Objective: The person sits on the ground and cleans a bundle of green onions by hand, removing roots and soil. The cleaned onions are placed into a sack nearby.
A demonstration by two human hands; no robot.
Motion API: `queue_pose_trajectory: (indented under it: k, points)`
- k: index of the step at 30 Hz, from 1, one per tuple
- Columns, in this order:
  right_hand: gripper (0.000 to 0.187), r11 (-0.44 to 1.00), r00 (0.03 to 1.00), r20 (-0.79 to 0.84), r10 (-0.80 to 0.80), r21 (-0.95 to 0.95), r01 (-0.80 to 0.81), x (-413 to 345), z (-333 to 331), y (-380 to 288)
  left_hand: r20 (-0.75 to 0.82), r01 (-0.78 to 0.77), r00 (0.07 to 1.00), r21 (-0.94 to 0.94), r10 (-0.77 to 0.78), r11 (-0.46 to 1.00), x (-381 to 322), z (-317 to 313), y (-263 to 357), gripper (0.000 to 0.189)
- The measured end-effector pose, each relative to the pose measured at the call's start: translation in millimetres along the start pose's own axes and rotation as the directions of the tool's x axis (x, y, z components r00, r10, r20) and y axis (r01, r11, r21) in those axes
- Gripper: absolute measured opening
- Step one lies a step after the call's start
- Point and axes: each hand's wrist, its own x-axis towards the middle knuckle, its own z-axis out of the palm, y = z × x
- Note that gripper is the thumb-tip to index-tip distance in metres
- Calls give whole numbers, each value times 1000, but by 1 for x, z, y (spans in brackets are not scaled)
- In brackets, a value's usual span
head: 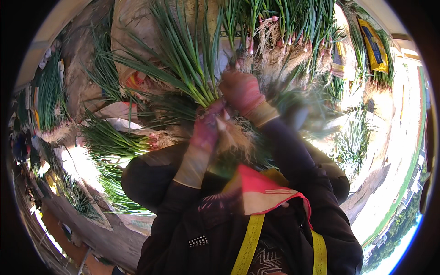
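My left hand (pixel 207 122), in a pinkish-red glove with a pale cuff, grips a bunch of green garlic or onion plants (pixel 196 75) just above the bulbs. Its leaves fan up and to the left, while the pale roots hang to the right below the hand. Close beside it, my right hand (pixel 241 90) is curled, in a similar glove, and blurred by motion. A pinkish bulb shows at its fingertips, but whether the hand holds it cannot be told. Rooted plants (pixel 278 37) lie in a row just beyond, with pink bulbs and tangled roots.
Another bunch (pixel 120 139) lies by my left knee, with more plants (pixel 51 96) at the far left. Loose leaves (pixel 352 144) lie on sheeting at the right. A yellow printed bag (pixel 373 46) is at the upper right. Woven sacking (pixel 134 37) covers ground ahead.
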Motion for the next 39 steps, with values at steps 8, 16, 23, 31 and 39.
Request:
queue_pose_trajectory:
  k: [8, 16, 23, 31, 39]
  points:
    - [29, 992, 783, 615, 93, 13, -129, -9, 1, 24, -55, -71, 997, -438, 52, 896, 7, 7, 10, 23]
    - [30, 884, 872, 146, 467, -55, -464, 59, -3, 43, 38, 200, 977, -520, -212, 830, 2, -9, 15, 18]
    - [42, 668, 875, 315, 368, 564, -485, 0, -3, 25, -80, 169, 980, -133, -180, 977, 2, -3, 4, 16]
    - [28, 732, 894, 322, 312, 518, -442, 21, 22, 27, -1, 160, 987, -126, -161, 979, 4, -5, -8, 17]
    - [28, 915, 991, 130, 13, 398, -65, 4, 4, 17, 174, -266, 958, 255, 226, 930, 8, -13, -20, 23]
